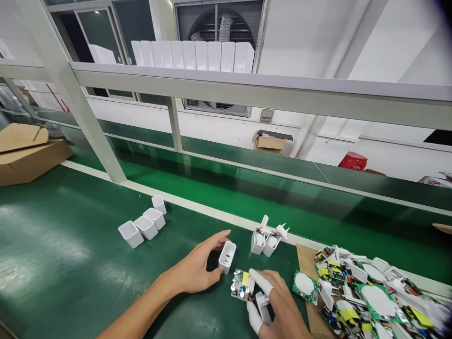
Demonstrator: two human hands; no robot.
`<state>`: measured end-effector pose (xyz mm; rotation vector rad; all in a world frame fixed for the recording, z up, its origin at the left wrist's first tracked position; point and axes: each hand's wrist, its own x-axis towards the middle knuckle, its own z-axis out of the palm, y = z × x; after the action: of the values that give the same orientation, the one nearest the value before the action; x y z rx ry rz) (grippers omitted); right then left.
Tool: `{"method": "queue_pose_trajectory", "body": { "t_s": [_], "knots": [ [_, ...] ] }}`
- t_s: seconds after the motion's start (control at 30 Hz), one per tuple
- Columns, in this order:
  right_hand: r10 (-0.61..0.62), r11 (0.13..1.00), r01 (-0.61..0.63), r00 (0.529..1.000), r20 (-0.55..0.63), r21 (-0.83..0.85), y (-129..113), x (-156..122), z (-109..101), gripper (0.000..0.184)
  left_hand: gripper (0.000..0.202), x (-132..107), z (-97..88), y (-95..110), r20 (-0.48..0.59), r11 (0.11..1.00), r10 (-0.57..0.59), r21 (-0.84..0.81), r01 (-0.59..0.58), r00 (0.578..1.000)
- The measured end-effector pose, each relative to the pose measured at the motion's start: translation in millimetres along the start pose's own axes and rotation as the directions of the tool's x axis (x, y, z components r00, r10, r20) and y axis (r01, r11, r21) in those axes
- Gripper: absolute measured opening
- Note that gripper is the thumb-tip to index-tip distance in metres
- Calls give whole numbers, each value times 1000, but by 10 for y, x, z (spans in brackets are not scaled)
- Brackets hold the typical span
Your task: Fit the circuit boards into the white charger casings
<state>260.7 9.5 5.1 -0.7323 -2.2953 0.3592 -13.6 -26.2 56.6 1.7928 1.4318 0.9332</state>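
My left hand point(197, 268) pinches a white charger housing point(227, 256) between thumb and fingers, just above the green mat. My right hand point(278, 306), with white finger cots on two fingertips, grips a green circuit board point(240, 285) with a white plug piece attached point(262, 301). The board sits right beside the housing, almost touching it. Two housings with boards and plug prongs sticking out point(265, 239) stand just beyond my hands.
Several empty white housings point(144, 225) stand on the green table point(52, 245) to the left. A heap of circuit boards with white plug parts point(367, 292) lies on cardboard at the right. A conveyor belt point(247, 188) runs beyond, with a cardboard box point(24, 153) far left.
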Motion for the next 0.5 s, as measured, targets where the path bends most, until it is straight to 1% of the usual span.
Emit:
{"method": "queue_pose_trajectory", "body": {
  "t_s": [0.1,0.17,0.2,0.27,0.33,0.37,0.4,0.47,0.5],
  "knots": [
    [38,999,-40,997,-69,-31,8,48,-107,50,85,15,55,21,-51,993,-48,106,53,998],
    [37,997,-44,994,-100,-69,16,81,-184,51,96,4,72,45,-32,983,-98,151,102,995],
    [37,995,-48,992,-118,-91,17,95,-215,50,104,-5,74,57,-6,981,-115,154,115,993],
    [45,990,-66,984,-170,-124,11,119,-257,47,119,-21,72,80,79,983,-133,135,122,988],
    [57,986,-89,973,-224,-138,1,135,-272,43,125,-25,72,113,164,987,-134,111,117,977],
    [61,986,-97,968,-243,-138,-4,141,-273,42,124,-21,78,135,200,989,-128,102,109,971],
    [65,985,-103,964,-257,-136,-9,146,-273,42,117,-15,89,163,230,991,-112,95,92,967],
    [63,986,-102,959,-276,-129,-21,152,-274,43,91,0,128,226,251,995,-72,87,51,965],
    [58,987,-98,955,-290,-125,-29,154,-278,44,78,7,153,255,236,996,-54,85,35,970]
  ]
}}
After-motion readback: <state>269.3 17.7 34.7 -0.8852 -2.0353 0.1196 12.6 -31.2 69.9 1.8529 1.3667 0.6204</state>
